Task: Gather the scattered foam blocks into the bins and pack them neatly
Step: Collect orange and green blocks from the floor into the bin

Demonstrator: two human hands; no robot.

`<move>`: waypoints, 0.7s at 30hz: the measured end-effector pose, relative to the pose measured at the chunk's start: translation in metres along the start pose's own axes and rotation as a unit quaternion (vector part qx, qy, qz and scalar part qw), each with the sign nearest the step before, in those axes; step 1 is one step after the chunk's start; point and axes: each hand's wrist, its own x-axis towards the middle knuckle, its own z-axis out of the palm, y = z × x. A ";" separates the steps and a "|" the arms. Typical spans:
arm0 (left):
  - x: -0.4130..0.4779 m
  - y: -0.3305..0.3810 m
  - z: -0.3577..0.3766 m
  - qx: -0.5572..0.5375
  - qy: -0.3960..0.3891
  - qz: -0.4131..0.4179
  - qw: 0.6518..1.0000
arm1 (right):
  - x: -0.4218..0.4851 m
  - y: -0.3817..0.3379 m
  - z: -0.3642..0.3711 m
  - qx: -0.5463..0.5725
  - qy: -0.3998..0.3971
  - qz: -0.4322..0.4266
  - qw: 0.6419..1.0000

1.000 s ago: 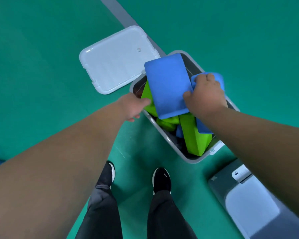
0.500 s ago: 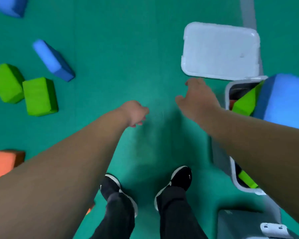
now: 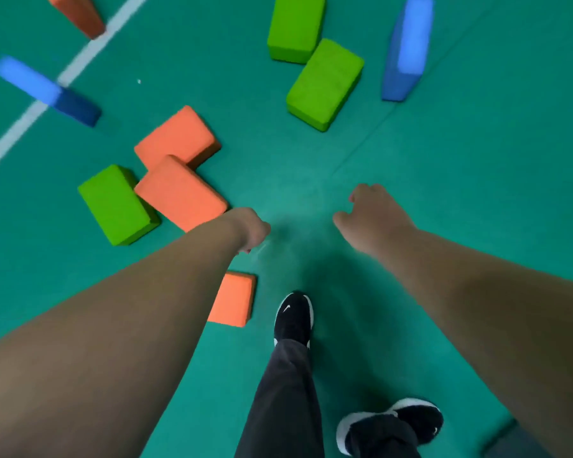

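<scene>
Green floor (image 3: 477, 160): bin, in view second ago, now out of frame. Scattered foam blocks (image 3: 325, 84) ahead; orange block (image 3: 179, 193) nearest left hand (image 3: 250, 229). Left hand, right hand (image 3: 371, 216) both empty, fingers loosely curled. Next pickup pending.

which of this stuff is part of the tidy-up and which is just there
Job: four orange rectangular foam blocks; three green rectangular foam blocks; two blue rectangular foam blocks; left hand; right hand.
Lying about: white painted floor line; black shoes; green floor.
</scene>
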 end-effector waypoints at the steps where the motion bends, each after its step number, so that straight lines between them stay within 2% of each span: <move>1: 0.007 -0.026 -0.008 -0.006 0.004 -0.013 1.000 | 0.008 -0.027 0.009 -0.012 -0.006 -0.019 1.000; 4: 0.015 -0.089 -0.017 -0.071 0.010 -0.043 0.996 | 0.024 -0.099 0.040 -0.045 -0.031 -0.075 0.996; 7: 0.023 -0.131 -0.009 -0.202 -0.006 -0.079 0.976 | 0.035 -0.145 0.075 -0.078 -0.071 -0.111 0.988; 11: 0.031 -0.169 0.002 -0.279 -0.006 -0.090 0.956 | 0.050 -0.177 0.115 -0.161 -0.124 -0.145 0.968; 16: 0.043 -0.202 0.013 -0.362 0.013 -0.117 0.925 | 0.077 -0.208 0.145 -0.261 -0.146 -0.223 0.928; 21: 0.054 -0.217 0.025 -0.244 0.074 -0.164 0.953 | 0.108 -0.239 0.173 -0.337 -0.136 -0.299 0.882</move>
